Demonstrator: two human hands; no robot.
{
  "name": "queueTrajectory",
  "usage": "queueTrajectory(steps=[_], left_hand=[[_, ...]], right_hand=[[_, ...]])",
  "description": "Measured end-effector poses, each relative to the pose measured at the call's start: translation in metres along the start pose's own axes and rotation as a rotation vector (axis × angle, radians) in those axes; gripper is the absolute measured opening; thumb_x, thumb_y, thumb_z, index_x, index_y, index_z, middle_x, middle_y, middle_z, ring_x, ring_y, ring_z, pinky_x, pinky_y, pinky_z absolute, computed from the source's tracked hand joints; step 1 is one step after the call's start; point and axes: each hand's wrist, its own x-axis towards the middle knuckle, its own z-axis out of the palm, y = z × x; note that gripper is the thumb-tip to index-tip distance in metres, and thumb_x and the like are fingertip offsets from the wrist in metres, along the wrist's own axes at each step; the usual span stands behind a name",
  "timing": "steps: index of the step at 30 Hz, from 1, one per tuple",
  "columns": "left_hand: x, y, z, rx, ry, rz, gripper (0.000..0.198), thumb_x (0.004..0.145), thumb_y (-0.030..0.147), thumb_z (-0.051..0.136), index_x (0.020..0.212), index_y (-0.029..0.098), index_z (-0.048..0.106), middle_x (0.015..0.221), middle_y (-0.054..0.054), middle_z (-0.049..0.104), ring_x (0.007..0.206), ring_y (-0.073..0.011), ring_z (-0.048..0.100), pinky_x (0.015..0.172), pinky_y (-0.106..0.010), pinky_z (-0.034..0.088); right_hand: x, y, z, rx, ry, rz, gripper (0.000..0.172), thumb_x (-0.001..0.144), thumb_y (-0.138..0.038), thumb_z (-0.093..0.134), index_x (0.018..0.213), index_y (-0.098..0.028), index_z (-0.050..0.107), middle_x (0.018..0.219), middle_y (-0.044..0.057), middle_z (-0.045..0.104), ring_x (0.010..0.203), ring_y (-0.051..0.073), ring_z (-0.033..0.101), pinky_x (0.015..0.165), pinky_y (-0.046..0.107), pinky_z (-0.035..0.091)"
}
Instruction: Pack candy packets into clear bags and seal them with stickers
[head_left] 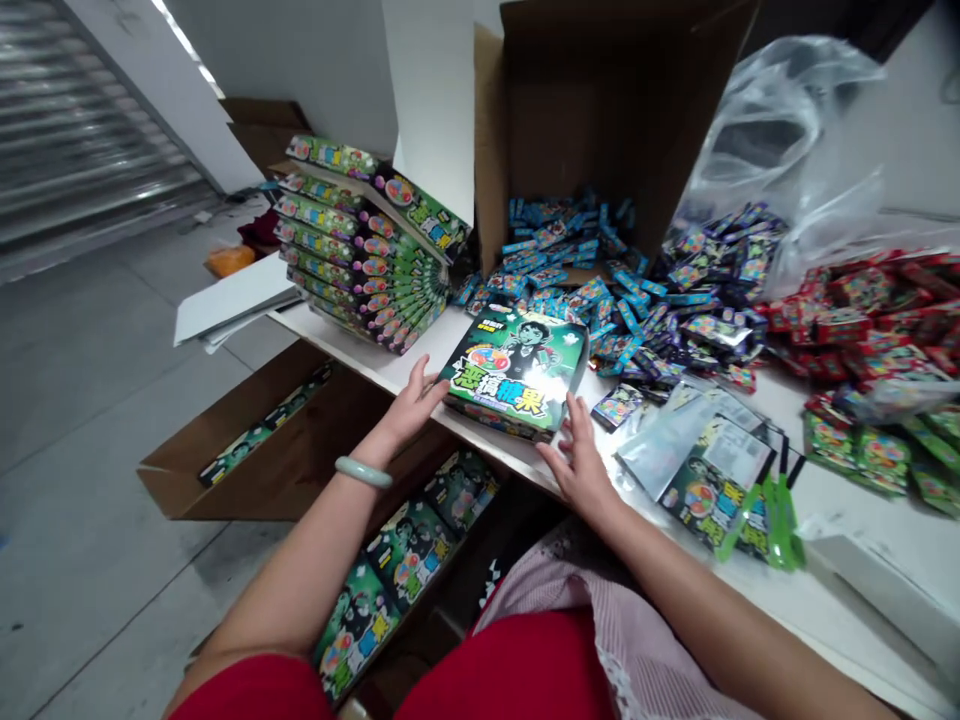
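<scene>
While a green candy box (514, 370) rests at the edge of the white table (360, 345), it is bracketed by the left hand (409, 400) and right hand (577, 465), both open with fingers spread against its sides, neither clenched. Below the left hand, slim green boxes (266, 428) are laid in an open cardboard carton (225, 470), and larger green boxes (390, 570) are packed in a second carton (420, 470) nearer the body. Ahead of the hands, blue packets (562, 250) are spilled from a tall carton (570, 130), a fanned stack of green boxes (360, 240) is set to the left, and red packets (877, 320) are heaped to the far right.
</scene>
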Motion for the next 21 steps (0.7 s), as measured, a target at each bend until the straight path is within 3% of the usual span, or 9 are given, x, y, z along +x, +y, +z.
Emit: queueTrajectory(steps=[4,7,9,11,13,16,18,21], left_hand=[[-0.013,0.022,0.005,0.044,0.013,0.023,0.083,0.082,0.059,0.057,0.146,0.013,0.029,0.108,-0.014,0.065,0.104,-0.0284,0.062,0.096,-0.044,0.046],[-0.028,0.054,0.004,0.144,0.01,0.134,0.096,0.08,0.057,0.062,0.152,0.018,0.013,0.104,-0.01,0.067,0.099,-0.027,0.065,0.091,-0.041,0.048],[-0.035,0.08,0.0,0.28,-0.005,0.253,0.111,0.072,0.053,0.073,0.153,0.022,0.004,0.103,-0.009,0.067,0.096,-0.0276,0.066,0.086,-0.039,0.05],[-0.036,0.104,-0.004,0.42,-0.038,0.379,0.116,0.068,0.05,0.078,0.154,0.024,0.005,0.107,-0.011,0.066,0.097,-0.0289,0.065,0.085,-0.039,0.051],[-0.031,0.124,-0.005,0.589,-0.032,0.493,0.108,0.068,0.05,0.078,0.153,0.027,0.016,0.119,-0.013,0.061,0.107,-0.0324,0.06,0.091,-0.043,0.048],[-0.018,0.141,0.002,0.866,0.087,0.623,0.102,0.059,0.051,0.084,0.146,0.027,0.035,0.139,-0.018,0.045,0.129,-0.0429,0.04,0.104,-0.056,0.034],[-0.008,0.145,0.008,0.966,0.087,0.719,0.109,0.055,0.046,0.086,0.147,0.021,0.033,0.148,-0.02,0.035,0.137,-0.0452,0.028,0.11,-0.058,0.025],[0.007,0.144,0.009,0.983,0.019,0.822,0.104,0.062,0.037,0.081,0.148,0.016,0.026,0.145,-0.021,0.039,0.134,-0.0407,0.035,0.111,-0.054,0.027]], right_hand=[[0.015,-0.017,-0.011,0.139,-0.003,0.083,0.064,0.086,-0.032,0.054,0.147,-0.027,0.033,0.152,0.013,0.033,0.128,0.027,0.049,0.09,0.039,0.054],[0.032,-0.039,-0.049,0.051,-0.034,0.063,0.058,0.087,-0.036,0.054,0.143,-0.029,0.04,0.141,0.012,0.049,0.099,0.024,0.065,0.079,0.037,0.056],[0.049,-0.055,-0.081,-0.079,-0.042,0.046,0.06,0.087,-0.04,0.057,0.143,-0.03,0.04,0.13,0.012,0.059,0.088,0.024,0.068,0.078,0.039,0.054],[0.067,-0.068,-0.108,-0.209,-0.03,0.034,0.059,0.086,-0.044,0.059,0.141,-0.029,0.042,0.118,0.013,0.066,0.094,0.028,0.068,0.082,0.041,0.052],[0.086,-0.077,-0.126,-0.291,-0.045,0.035,0.057,0.086,-0.047,0.059,0.138,-0.028,0.046,0.108,0.013,0.07,0.1,0.03,0.066,0.083,0.042,0.051],[0.106,-0.086,-0.133,-0.334,-0.119,0.069,0.055,0.085,-0.047,0.06,0.136,-0.026,0.049,0.102,0.011,0.071,0.089,0.027,0.069,0.08,0.039,0.051],[0.114,-0.091,-0.129,-0.374,-0.142,0.075,0.057,0.086,-0.046,0.059,0.137,-0.023,0.048,0.105,0.013,0.07,0.087,0.028,0.069,0.081,0.04,0.05],[0.12,-0.099,-0.12,-0.419,-0.125,0.057,0.06,0.09,-0.044,0.053,0.143,-0.018,0.041,0.113,0.018,0.068,0.098,0.033,0.066,0.088,0.046,0.047]])
